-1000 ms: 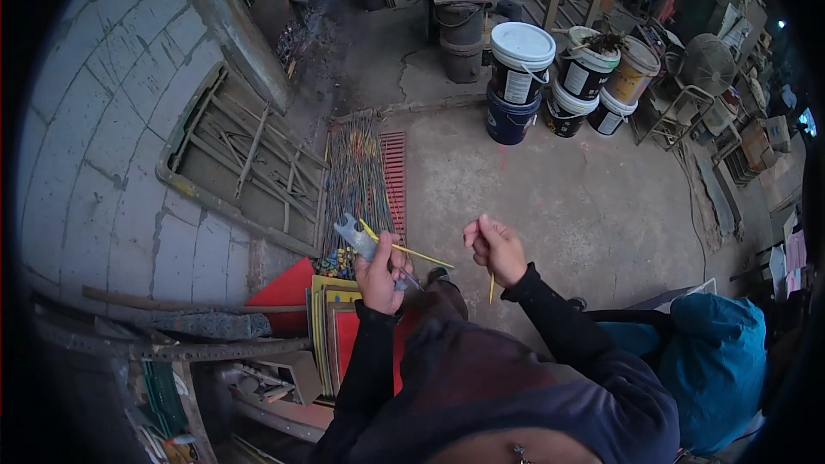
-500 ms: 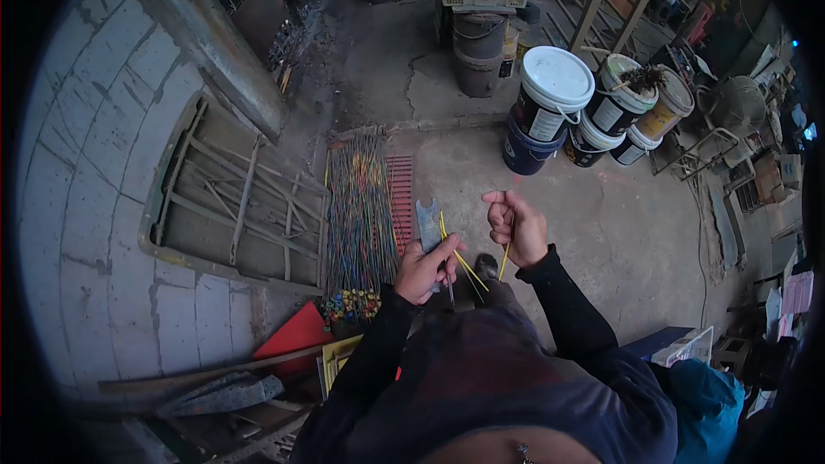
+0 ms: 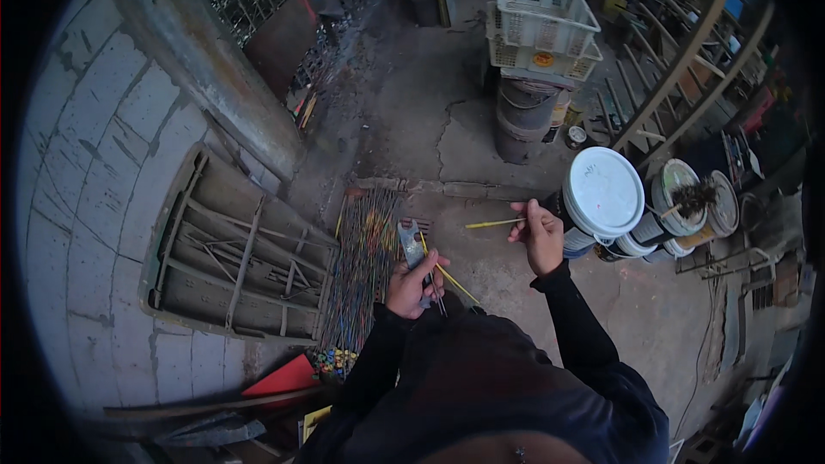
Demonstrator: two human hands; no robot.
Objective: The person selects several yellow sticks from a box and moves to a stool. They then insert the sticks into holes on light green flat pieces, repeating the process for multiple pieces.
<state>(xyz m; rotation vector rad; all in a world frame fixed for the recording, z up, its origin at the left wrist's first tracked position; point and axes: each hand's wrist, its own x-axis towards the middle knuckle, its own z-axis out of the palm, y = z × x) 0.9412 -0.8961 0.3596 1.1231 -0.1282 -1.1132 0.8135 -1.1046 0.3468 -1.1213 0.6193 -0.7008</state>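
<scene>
Pointing left now – yellow strip in R hand, hung down b4

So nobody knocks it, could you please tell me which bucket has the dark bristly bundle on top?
The middle bucket of the upper three, between the white-lidded bucket and the rightmost bucket; only it carries the bristly bundle.

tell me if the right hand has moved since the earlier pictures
Yes: judged against the white-lidded bucket, the right hand has moved forward, toward it. In view it was well below the bucket before, now just left of it.
</scene>
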